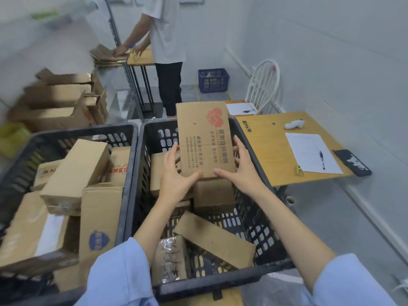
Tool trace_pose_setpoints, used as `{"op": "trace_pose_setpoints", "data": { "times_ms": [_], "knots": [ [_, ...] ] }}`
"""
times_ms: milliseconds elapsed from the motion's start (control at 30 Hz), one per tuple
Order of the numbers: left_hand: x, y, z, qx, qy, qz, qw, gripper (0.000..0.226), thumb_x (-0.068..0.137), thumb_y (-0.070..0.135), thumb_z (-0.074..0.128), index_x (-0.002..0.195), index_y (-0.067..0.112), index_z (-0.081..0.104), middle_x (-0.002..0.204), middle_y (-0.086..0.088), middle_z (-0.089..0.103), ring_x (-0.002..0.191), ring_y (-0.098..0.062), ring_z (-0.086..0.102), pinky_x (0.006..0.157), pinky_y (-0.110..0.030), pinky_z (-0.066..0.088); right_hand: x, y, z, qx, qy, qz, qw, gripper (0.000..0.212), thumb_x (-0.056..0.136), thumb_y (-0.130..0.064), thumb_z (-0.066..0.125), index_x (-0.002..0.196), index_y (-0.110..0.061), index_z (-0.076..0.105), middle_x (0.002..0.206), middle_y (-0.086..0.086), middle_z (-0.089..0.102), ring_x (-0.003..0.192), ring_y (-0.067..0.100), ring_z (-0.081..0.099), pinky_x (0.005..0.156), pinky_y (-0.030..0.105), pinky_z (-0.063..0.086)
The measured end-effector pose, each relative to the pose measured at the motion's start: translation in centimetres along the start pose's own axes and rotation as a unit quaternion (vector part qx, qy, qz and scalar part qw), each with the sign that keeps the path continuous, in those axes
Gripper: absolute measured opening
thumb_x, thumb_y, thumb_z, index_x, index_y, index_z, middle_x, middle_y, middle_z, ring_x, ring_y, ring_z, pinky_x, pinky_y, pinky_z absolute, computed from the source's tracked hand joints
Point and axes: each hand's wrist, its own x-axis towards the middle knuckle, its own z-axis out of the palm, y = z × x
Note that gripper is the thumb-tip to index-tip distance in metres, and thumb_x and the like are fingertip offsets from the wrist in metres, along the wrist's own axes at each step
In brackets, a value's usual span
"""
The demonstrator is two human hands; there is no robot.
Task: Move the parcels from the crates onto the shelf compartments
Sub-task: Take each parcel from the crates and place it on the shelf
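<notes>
Two arms in view, one person. Left hand (176, 175) and right hand (240, 173): bare. Both forearms are uncovered from the wrist to near the elbow. Left sleeve (119, 274) and right sleeve (351, 283): pale blue cloth, plain, loose-cut, lying in soft folds. Each sleeve ends in a wide, open hem.

Right crate (260, 226) has bare floor between loose parcels (215, 237); left crate (84, 130) is packed tight.

Parcel sorting room: black crates (220, 281) full of parcels (75, 168), carton stacks (55, 102) behind them, paperwork desk (276, 155) to their right.
</notes>
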Motion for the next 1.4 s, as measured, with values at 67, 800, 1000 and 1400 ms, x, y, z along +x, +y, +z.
{"op": "trace_pose_setpoints", "data": {
  "times_ms": [67,800,1000,1400],
  "knots": [
    [-0.4,1.1,-0.9,-0.003,0.014,0.014,1.000,0.099,0.074,0.019,0.084,0.153,0.025,0.023,0.141,0.012,0.032,0.133,-0.010,0.042,0.111,-0.040,0.041,0.2,-0.8,0.0,0.007,-0.021,-0.007,1.000,0.112,0.080,-0.026,0.081,0.156,-0.034,-0.001,0.153,0.000,0.026,0.142,0.018,0.031,0.117,0.052,0.029],
    [-21.1,10.8,-6.7,0.073,0.297,-0.040,0.951,0.081,0.075,0.024,0.084,0.135,0.036,0.032,0.130,0.022,0.044,0.116,0.000,0.049,0.098,-0.034,0.048,-8.4,-9.1,0.4,0.122,-0.280,-0.199,0.931,0.067,0.085,-0.033,0.075,0.133,-0.031,0.028,0.132,-0.013,0.044,0.126,0.012,0.046,0.099,0.030,0.043],
    [-29.1,13.2,-10.1,0.132,0.355,-0.067,0.923,0.100,0.078,0.031,0.082,0.152,0.042,0.017,0.141,0.013,0.033,0.128,-0.009,0.041,0.100,-0.032,0.039,-13.3,-13.1,4.8,0.139,-0.368,-0.271,0.879,0.092,0.083,-0.046,0.074,0.149,-0.052,0.010,0.147,-0.018,0.030,0.128,0.004,0.037,0.107,0.035,0.037],
    [-47.9,16.4,-13.4,0.159,0.572,-0.141,0.792,0.079,0.074,0.030,0.084,0.132,0.038,0.032,0.127,0.034,0.041,0.124,-0.007,0.049,0.100,-0.034,0.046,-28.6,-19.2,13.5,0.212,-0.572,-0.288,0.738,0.073,0.070,-0.065,0.076,0.124,-0.057,0.029,0.139,-0.016,0.042,0.131,0.010,0.044,0.109,0.037,0.043]
  ]
}}
